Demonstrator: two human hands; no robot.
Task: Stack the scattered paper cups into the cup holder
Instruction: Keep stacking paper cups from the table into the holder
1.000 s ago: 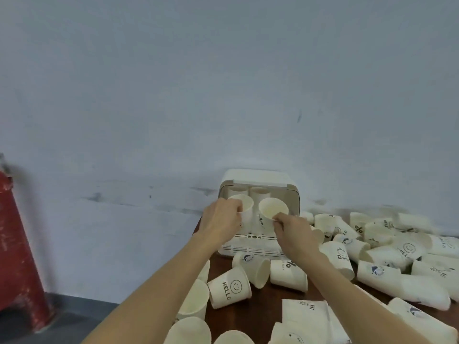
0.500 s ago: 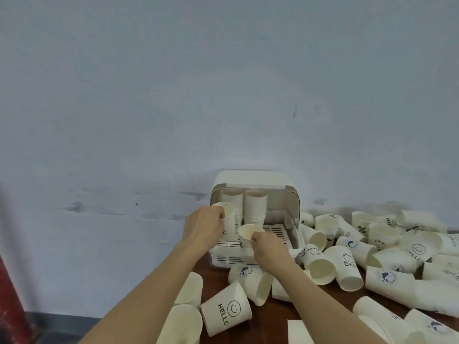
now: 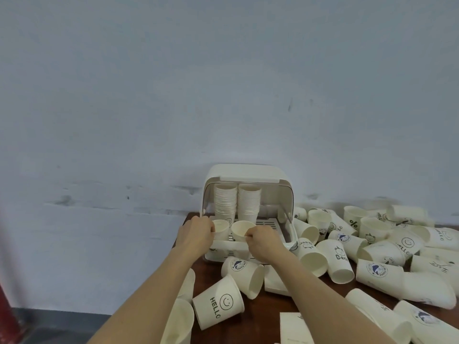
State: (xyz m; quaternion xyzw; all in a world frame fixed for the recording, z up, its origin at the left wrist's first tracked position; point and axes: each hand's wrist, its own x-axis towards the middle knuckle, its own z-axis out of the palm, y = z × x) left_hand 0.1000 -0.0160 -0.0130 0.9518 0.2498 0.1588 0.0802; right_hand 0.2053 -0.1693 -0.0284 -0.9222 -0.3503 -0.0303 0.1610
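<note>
A cream cup holder [image 3: 248,173] with its lid raised stands against the wall on the brown table. Inside it rise two tall stacks of paper cups [image 3: 225,202]. My left hand [image 3: 196,234] grips a paper cup [image 3: 221,228] at the holder's front left. My right hand [image 3: 265,242] pinches the rim of a second cup [image 3: 242,230] beside it, over the slatted tray. Both cups stand mouth up and low in the holder's front.
Many loose paper cups [image 3: 387,249] lie scattered over the table [image 3: 263,311] to the right and in front, among them a "HELLO" cup [image 3: 218,306] near my left forearm. A grey wall is close behind. A red object [image 3: 6,316] stands at the far left.
Both hands have lowered their cups from in front of the stacks down to the holder's front tray. The view has shifted, showing the full stacks.
</note>
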